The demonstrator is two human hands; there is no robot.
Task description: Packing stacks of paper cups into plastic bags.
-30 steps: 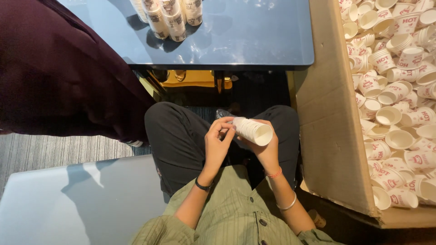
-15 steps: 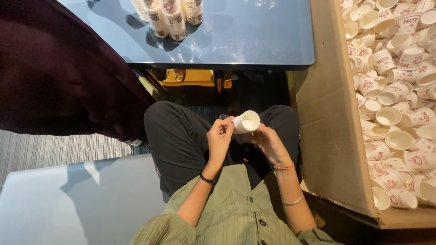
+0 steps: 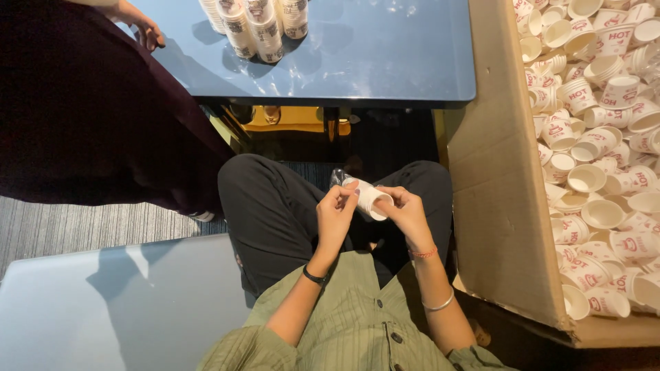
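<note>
Sitting at the centre of the frame, the person holds a short stack of white paper cups [image 3: 368,198] over the lap, with a scrap of clear plastic wrap [image 3: 338,177] at its closed end. The left hand [image 3: 337,214] pinches the stack from the left side, the right hand [image 3: 407,211] grips it near the rim; both grips are narrow and closed on the cups. The stack lies nearly level, its long axis running from upper left to lower right, mouth toward the lower right. As for progress, several wrapped stacks [image 3: 258,24] already stand on the blue desk [image 3: 385,55] at the top, while the cardboard box [image 3: 495,206] on the right holds many loose cups [image 3: 598,137], so much appears left.
</note>
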